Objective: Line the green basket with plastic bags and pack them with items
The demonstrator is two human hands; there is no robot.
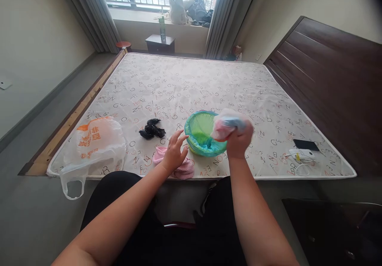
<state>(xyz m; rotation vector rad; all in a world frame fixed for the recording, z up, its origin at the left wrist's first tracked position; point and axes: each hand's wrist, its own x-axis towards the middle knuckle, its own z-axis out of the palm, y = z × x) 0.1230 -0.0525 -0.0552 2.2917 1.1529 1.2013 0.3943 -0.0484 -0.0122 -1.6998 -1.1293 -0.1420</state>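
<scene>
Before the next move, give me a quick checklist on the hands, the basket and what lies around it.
1. Right hand gripping the bundle: ok, held up at the basket's right side.
2. Contents of the bundle identified: cannot tell; it is blurred, showing white, pink and blue.
3. Left hand free: ok, fingers spread, with nothing seen in its grip.
4. Left hand clear of the pink cloth: cannot tell; it covers part of it from this view.
5. Basket upright on the mattress: ok, with the blue-green liner over its front rim.
6. Basket clear of the black plastic: ok, a gap separates them.
</scene>
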